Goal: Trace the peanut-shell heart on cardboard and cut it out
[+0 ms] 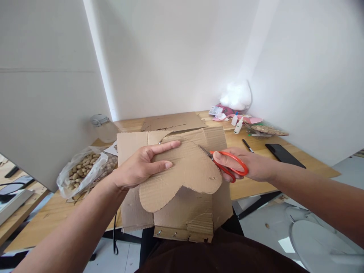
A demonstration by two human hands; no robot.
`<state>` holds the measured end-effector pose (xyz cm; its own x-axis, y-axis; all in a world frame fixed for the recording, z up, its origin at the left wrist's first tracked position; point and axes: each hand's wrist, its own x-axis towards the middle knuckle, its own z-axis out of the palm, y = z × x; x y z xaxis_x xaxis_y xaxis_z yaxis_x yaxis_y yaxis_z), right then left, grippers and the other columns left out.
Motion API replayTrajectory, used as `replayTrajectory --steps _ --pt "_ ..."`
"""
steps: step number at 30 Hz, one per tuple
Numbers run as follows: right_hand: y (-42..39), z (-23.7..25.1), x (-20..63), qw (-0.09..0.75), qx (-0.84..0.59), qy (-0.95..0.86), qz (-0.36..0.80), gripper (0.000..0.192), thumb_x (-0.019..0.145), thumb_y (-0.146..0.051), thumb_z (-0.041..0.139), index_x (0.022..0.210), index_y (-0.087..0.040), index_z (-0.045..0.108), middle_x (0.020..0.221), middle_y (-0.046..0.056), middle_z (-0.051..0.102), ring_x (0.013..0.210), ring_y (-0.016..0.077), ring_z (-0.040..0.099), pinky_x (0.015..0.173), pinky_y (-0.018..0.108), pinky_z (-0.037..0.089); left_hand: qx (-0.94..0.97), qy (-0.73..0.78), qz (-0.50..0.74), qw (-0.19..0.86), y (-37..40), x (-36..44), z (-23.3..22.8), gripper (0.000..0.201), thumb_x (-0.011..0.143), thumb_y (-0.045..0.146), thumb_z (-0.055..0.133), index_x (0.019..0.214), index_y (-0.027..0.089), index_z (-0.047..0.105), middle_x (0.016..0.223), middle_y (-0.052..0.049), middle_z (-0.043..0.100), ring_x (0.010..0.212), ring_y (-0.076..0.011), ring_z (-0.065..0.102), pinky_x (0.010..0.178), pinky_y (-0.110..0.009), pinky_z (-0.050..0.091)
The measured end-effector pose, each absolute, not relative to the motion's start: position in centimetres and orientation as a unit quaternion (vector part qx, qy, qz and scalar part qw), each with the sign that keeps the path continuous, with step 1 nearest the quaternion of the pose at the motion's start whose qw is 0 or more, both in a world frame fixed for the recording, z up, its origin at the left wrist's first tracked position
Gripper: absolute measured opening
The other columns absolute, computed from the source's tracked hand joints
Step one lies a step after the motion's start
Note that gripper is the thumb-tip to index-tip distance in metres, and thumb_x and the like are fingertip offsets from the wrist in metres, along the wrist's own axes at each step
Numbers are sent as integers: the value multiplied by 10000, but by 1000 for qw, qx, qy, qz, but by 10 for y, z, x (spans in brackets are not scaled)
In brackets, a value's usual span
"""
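The left hand pinches the light, stiff cardboard heart flat; the right hand grips the scissors just beside.

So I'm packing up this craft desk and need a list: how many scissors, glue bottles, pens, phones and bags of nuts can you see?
Scissors, orange-handled, in the right hand: 1
Glue bottles, small and white, at the back of the desk: 2
Pen, black: 1
Phone, black, lying flat: 1
Bag of nuts, clear plastic: 1
Total: 6
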<state>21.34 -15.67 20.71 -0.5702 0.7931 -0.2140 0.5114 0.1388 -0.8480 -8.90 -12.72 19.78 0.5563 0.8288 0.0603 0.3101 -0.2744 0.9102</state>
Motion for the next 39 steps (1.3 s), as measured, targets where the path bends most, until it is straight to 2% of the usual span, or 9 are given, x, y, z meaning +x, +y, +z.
replayTrajectory --steps 8,14,20,24,29,33,39 --pt "-156 200 214 174 -453 -698 526 555 880 -722 478 731 -188 499 578 -29 488 526 100 396 525 256 299 745 374 280 477 -125 -94 192 568 871 390 693 1412 391 521 1587 32 374 1336 -259 516 1071 -307 471" --pt "-156 195 214 184 -462 -693 522 519 869 -687 538 722 -191 493 562 -30 496 528 104 412 523 260 289 736 367 286 493 -125 -94 191 571 865 381 704 1409 382 529 1564 29 420 1339 -252 510 1060 -284 474" --pt "-157 189 215 192 -456 -680 541 527 857 -707 536 739 -195 493 577 -27 498 540 110 414 531 262 296 723 369 278 514 -126 -95 190 608 858 375 710 1430 370 505 1562 1 425 1208 -236 610 840 -225 567" --pt "-158 190 215 186 -451 -696 528 537 872 -708 512 717 -196 468 583 -20 514 540 109 424 539 264 314 714 370 270 530 -126 -95 191 602 860 364 708 1424 399 502 1581 16 392 1091 -195 659 729 -189 562" --pt "-159 193 215 176 -465 -701 511 527 878 -693 519 711 -198 454 573 -25 519 527 105 421 530 259 310 718 367 266 528 -124 -96 191 593 855 364 714 1410 422 512 1600 43 356 1161 -203 626 775 -183 553" --pt "-159 191 215 186 -481 -694 503 520 852 -692 561 710 -201 460 554 -42 482 508 101 414 505 251 301 723 363 275 520 -124 -95 190 603 851 368 715 1420 387 513 1603 16 354 1236 -249 587 826 -219 561" --pt "-158 186 217 192 -491 -697 486 524 833 -705 572 713 -201 494 527 -48 452 484 105 418 482 253 297 731 354 282 511 -124 -96 191 598 856 357 710 1421 371 516 1597 9 366 1318 -265 522 919 -249 541"
